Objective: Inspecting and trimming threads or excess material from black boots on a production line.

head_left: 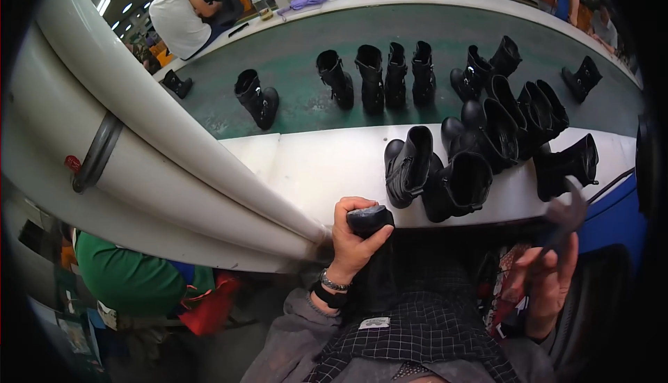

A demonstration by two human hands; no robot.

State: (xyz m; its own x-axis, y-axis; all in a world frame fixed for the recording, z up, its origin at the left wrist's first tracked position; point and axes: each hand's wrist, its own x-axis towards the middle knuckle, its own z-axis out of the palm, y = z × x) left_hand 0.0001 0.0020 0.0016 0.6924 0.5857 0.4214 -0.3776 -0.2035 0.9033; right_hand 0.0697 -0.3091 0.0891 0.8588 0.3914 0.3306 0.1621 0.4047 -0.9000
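1 black boot (371, 223) is clamped in the left hand (357, 249), just off the near edge of the white table (313, 167). To the right, 1 blurred tool (567, 212) is gripped by the right hand (548, 298). Other boots (409, 164) are stood at the table's right side, and 4 upright boots (395, 80) are lined up on the far green surface (299, 98).

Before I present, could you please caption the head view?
The left hand grips a black boot while the right hand holds a blurred grey metal tool near other black boots on a white tabletop.
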